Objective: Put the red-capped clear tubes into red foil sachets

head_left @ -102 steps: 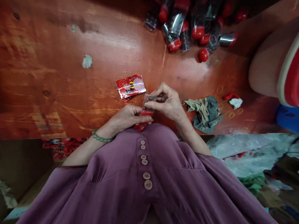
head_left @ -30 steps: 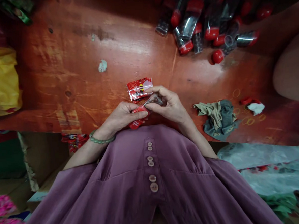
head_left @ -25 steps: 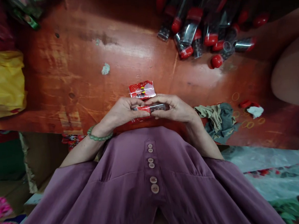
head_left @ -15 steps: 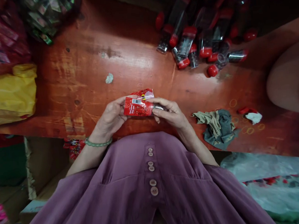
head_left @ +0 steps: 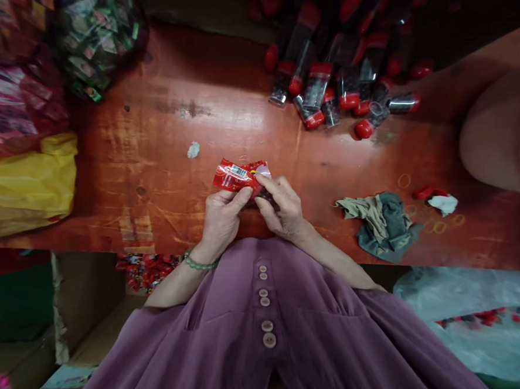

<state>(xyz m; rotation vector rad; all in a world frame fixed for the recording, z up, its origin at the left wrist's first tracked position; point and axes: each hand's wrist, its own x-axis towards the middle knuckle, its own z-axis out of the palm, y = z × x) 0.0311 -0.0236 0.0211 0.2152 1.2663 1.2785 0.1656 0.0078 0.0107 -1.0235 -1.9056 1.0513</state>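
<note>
A glossy red printed plastic packet [head_left: 231, 175] with a barcode is held between both hands over the front of the table. My left hand [head_left: 221, 221] pinches its lower edge between thumb and fingers. My right hand [head_left: 286, 209] is closed at the packet's right end, fingertips pressed on a pink and yellow printed part. A small dark piece [head_left: 265, 193] shows between the right thumb and fingers; most of it is covered, so its kind is unclear.
Several clear containers with red caps [head_left: 317, 86] lie heaped at the back right. A crumpled grey cloth [head_left: 387, 225], rubber bands and a pale bucket [head_left: 494, 133] are on the right. Filled bags and a yellow bag [head_left: 25, 185] line the left. An open cardboard box [head_left: 88, 299] stands below.
My left hand has shifted right and down along the packet, now pinching its lower edge. The packet's left end has tilted up. My right fingers have moved onto its printed face.
</note>
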